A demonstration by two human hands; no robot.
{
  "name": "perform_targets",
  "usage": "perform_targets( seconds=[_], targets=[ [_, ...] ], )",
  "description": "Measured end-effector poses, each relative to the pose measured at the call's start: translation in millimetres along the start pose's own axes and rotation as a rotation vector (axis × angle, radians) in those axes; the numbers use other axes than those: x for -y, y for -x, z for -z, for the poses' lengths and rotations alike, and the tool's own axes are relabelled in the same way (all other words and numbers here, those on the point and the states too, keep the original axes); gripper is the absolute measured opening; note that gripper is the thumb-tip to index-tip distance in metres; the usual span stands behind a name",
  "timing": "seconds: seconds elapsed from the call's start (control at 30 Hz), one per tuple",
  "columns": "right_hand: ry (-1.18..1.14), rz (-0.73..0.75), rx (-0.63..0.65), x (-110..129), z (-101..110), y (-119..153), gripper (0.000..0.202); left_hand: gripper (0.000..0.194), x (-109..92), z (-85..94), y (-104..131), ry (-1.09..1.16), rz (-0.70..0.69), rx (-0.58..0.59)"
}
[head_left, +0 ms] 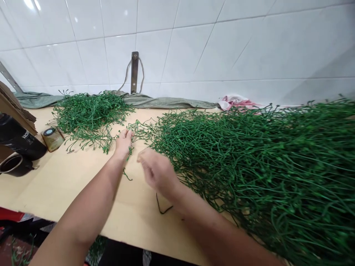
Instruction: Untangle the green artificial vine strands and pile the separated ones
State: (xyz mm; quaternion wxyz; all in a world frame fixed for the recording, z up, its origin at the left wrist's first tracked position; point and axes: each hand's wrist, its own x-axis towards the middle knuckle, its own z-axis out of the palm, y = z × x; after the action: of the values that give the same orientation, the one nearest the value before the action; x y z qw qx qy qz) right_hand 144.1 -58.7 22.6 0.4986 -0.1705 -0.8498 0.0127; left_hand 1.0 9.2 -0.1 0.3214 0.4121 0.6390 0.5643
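Observation:
A large heap of thin, curling green stems with small bud-like tips (227, 147) spreads over the right half of the table. A smaller heap of the same stems (88, 111) lies at the back left. Between the two heaps, my left hand (124, 143) is closed, its thumb and fingers pinching a few green stems. Short stem pieces (128, 174) lie beside its wrist. My right hand (156, 170), slightly blurred, is curled shut just left of the large heap; whatever its fingers hold is hidden.
A black vacuum bottle (20, 136), a dark mug (16, 165) and a small jar (52, 139) stand at the left by a cardboard box (16, 103). Along the white tiled wall lies a grey-green cloth (172, 102). A dark bent stem (163, 211) lies near the front edge.

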Motion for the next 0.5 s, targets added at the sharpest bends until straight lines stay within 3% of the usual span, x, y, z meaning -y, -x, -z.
perform_targets(
  seconds=[0.13,0.27,0.4,0.5],
  targets=[
    [0.167,-0.404,-0.143,-46,19,0,0.019,0.023,-5,-7.3,11,0.054,-0.009,0.09],
    [0.277,-0.615,-0.221,-80,33,7,0.022,0.02,-7,-9.6,18,0.049,-0.054,0.16],
    [0.421,-0.631,-0.152,-78,24,12,0.056,0.021,-10,-8.9,23,0.06,-0.041,0.18],
    [0.417,-0.52,-0.087,-56,10,9,0.052,0.021,-12,-12.1,24,0.107,-0.047,0.183]
  ],
)
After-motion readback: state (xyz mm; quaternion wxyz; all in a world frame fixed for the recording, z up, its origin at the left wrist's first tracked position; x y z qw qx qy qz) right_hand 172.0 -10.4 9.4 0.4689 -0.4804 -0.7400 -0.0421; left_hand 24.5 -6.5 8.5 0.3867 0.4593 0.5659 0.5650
